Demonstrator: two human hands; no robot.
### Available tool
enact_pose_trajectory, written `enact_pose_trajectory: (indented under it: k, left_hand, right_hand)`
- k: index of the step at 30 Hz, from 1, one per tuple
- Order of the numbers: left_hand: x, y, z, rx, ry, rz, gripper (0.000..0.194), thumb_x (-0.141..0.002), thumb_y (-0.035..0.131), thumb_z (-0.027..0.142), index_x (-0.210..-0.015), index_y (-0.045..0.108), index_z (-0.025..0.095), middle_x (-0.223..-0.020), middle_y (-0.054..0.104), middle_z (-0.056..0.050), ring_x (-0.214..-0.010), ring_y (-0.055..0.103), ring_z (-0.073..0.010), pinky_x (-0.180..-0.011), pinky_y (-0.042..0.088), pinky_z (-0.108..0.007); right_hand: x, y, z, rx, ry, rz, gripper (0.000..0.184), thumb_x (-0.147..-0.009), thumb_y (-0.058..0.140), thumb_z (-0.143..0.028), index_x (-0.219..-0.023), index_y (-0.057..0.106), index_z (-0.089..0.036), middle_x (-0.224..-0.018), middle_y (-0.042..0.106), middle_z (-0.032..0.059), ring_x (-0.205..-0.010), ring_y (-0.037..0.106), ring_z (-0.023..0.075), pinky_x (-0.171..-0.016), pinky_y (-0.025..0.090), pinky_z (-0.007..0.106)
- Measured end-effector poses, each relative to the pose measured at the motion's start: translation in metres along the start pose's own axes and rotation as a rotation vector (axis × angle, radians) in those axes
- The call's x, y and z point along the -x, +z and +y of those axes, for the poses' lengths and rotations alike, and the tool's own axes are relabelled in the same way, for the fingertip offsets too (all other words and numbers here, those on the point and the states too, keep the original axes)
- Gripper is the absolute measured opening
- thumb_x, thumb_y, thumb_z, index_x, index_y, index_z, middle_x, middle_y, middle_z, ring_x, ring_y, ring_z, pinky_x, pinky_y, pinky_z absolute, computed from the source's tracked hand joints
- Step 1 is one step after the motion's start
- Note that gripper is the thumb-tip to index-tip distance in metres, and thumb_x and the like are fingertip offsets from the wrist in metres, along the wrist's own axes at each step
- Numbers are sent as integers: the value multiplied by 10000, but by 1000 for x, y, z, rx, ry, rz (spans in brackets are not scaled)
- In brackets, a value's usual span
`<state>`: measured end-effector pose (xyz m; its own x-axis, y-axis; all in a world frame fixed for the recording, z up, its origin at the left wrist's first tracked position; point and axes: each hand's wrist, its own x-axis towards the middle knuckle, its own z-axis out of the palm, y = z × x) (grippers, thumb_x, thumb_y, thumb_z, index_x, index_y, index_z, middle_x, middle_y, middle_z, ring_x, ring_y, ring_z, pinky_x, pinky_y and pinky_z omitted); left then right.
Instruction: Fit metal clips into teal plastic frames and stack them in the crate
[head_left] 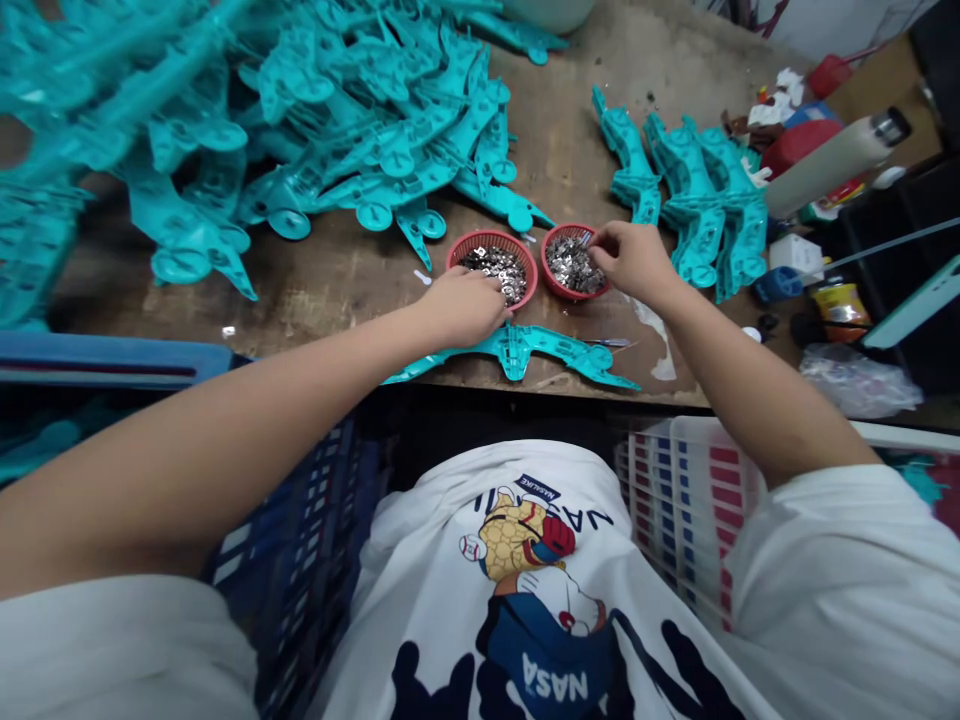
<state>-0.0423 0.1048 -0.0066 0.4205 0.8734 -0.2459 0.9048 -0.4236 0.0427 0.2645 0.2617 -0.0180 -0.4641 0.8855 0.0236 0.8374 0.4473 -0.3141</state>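
The left hand (463, 308), fingers together, touches shiny metal bits (495, 268) in a red basket (525, 285). The right hand (634, 262) pinches bits in the other red basket (559, 285). Blue-green plastic parts (517, 352) lie around on the counter (555, 130).

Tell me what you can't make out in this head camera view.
All in the head view:
Left hand: its fingers hide what they touch in the left red basket.
Right hand: its fingers hide whether they pinch anything.
Metal pieces: too small to tell their shape.
Teal plastic parts: cut off by the top and left edges.
Dark blue crate: partly hidden by the left forearm.
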Motion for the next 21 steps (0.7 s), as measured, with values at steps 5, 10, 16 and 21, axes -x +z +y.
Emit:
enact_pose_trajectory:
  k: [5, 10, 16, 21]
  left_hand:
    - [-2, -13, -3, 15, -19, -10, 495, -1291, 505, 316, -1343, 962, 134, -1501, 914, -209, -1504, 832, -444, -1258, 639, -535]
    - [-4, -19, -6, -4, -50, -9, 471, -1217, 485, 204, -1292, 939, 102, -1421, 922, -238, -1379, 869, -442, -1176, 694, -538]
    - [-7, -9, -13, 144, -73, 75, 398, -1200, 552, 273, -1172, 940, 184, -1281, 916, -187, -1367, 848, -445, -1210, 695, -565]
    - [-8, -7, -15, 160, -74, 64, 355, -1164, 590, 221, -1196, 941, 186, -1310, 901, -182, -1401, 841, -462, -1205, 716, -574]
  right_hand:
    - [4, -2, 9, -99, 59, 33, 263, -1019, 853, -97, -1262, 940, -148, -1230, 933, 186, -1185, 902, 387, -1168, 753, 555]
    - [8, 3, 16, -367, 147, 25, 340, -921, 851, -113, -1244, 943, -170, -1173, 948, 150, -1152, 921, 386, -1169, 784, 612]
    - [10, 1, 12, -461, 207, 29, 241, -942, 833, -183, -1162, 932, -197, -1047, 926, 136, -1056, 921, 375, -1078, 811, 611]
    - [43, -17, -14, -363, 103, 20, 226, -989, 915, -229, -1206, 965, -189, -1114, 942, 141, -1099, 928, 377, -1158, 772, 603]
